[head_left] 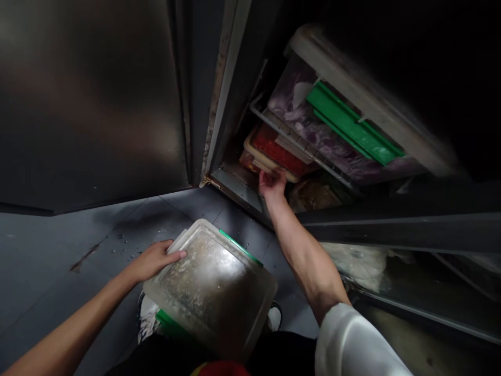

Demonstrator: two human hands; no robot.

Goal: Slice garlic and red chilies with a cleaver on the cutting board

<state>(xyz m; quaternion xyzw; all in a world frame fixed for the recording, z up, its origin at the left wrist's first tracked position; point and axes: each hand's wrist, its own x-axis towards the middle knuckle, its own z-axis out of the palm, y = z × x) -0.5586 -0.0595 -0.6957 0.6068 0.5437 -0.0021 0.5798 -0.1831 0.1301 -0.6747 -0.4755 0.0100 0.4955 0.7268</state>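
So, biggest thing first: a stainless fridge door (90,99) is swung open on the left, and the dark fridge interior is seen on the right, above a grey tiled floor (47,245). On the upper wire shelf (274,121) a big clear tub (332,130) with a green handle is parked, packed with something purple. Lower in view, a cloudy lidded container (213,284) with green clips is balanced right in front of the body; the left hand (154,259) is laid flat on its left edge, fingers spread over the lid, nothing actually gripped. Below the shelf, a smaller tray of red stuff (276,151) is tucked low in the fridge, and its front edge is pinched by the right hand (273,183), which is curled closed right beneath it, arm stretched out. A brownish bag (313,196) is seen just right of that hand.
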